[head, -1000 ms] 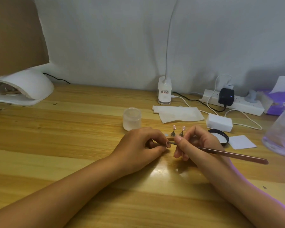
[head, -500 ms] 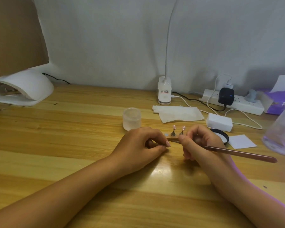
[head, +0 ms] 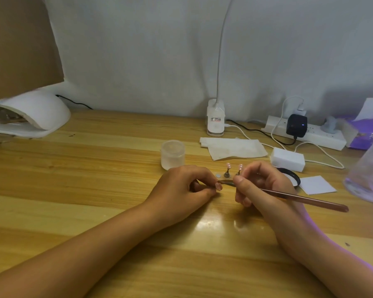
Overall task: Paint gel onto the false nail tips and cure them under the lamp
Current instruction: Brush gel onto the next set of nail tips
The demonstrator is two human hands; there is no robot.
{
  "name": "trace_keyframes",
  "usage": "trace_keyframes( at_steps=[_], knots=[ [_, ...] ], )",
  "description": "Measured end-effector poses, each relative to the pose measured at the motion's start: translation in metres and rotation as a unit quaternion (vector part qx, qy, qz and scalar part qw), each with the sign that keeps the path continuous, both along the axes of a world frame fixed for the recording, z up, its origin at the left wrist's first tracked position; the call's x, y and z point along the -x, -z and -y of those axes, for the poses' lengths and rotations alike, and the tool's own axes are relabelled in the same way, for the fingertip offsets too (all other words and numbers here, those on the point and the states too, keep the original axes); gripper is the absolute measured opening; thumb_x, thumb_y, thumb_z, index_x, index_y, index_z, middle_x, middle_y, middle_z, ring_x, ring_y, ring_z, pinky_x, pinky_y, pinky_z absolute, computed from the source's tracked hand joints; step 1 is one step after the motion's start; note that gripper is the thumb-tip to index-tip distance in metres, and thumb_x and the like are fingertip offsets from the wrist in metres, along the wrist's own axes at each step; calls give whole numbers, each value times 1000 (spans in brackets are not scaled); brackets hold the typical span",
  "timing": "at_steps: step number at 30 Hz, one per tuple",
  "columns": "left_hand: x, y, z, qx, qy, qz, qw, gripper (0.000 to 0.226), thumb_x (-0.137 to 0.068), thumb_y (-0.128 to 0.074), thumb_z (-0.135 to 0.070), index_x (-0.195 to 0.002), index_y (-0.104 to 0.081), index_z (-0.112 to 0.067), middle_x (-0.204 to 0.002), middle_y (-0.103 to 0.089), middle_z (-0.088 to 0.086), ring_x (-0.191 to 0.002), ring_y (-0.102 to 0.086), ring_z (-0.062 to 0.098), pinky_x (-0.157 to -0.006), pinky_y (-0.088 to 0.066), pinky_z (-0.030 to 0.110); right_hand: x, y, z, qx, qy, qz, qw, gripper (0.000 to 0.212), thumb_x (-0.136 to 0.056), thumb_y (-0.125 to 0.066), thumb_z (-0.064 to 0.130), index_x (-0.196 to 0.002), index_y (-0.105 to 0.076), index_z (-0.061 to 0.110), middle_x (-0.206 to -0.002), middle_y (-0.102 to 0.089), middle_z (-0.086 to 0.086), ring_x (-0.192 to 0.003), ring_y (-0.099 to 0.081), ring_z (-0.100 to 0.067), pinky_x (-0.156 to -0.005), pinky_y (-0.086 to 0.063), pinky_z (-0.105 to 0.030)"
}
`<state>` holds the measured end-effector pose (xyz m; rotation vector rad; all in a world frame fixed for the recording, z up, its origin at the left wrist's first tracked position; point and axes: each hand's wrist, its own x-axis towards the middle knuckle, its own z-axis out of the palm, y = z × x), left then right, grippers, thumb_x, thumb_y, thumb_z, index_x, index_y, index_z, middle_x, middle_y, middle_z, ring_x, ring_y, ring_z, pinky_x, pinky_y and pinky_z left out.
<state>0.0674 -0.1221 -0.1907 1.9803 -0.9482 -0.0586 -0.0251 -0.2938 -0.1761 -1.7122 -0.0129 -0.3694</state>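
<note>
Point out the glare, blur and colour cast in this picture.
Head view: bright glare patches on the table near its middle; head view: the clear container at the right edge is blurred; head view: a purple tint edges the right forearm.

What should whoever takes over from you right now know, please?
Right hand: grips the brush.
Left hand: pinches a small piece, hidden by its fingers, at the brush tip.
Two pink nail tips stand on holders just behind the hands; cure lamp sits far left.
Done: cannot tell which tips are coated.
Left: finish painting, then cure under the lamp.
</note>
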Motion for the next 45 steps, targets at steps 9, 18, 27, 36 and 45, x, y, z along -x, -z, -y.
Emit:
trace_keyframes(
  at_steps=[9, 18, 27, 36, 45],
  knots=[
    [-1, 1, 1, -9, -9, 13, 1000, 8, -84, -77, -21, -90, -76, -26, -86, -69, -14, -75, -62, 8, -69, -52, 27, 0, -1, 0, 58, -16, -23, 998, 13, -88, -65, 8, -82, -53, 9, -63, -65, -1, -60, -62, -8, -55, -47, -18],
    [1, -2, 0, -9, 1, 8, 1000, 11, -85, -75, -20, -90, -76, -30, -85, -69, -19, -74, -60, 9, -68, -51, 29, 0, -1, 1, 59, 25, -11, 998, 13, -85, -61, 0, -78, -50, 5, -66, -50, -6, -62, -45, -22, -60, -38, -39],
    [0, -2, 0, -6, -8, 12, 1000, 6, -83, -77, -22, -87, -75, -27, -82, -67, -17, -73, -59, 7, -68, -50, 27, 0, -1, 0, 64, -6, -14, 998, 12, -87, -65, 8, -83, -54, 8, -62, -61, 1, -56, -57, -6, -53, -44, -16],
    [1, -2, 0, -4, -5, 7, 1000, 8, -84, -77, -23, -85, -75, -30, -83, -69, -17, -74, -61, 10, -70, -52, 33, 0, 0, 1, 55, 20, -2, 998, 20, -84, -64, 4, -74, -51, 15, -61, -49, 2, -57, -45, -11, -52, -38, -24],
    [1, -3, 0, -9, -7, 9, 1000, 9, -83, -77, -24, -85, -73, -31, -84, -68, -14, -75, -61, 11, -70, -53, 34, 0, -2, 0, 93, 4, -13, 996, 16, -84, -66, 3, -78, -54, 13, -62, -54, 2, -56, -49, -9, -51, -41, -20]
  ],
)
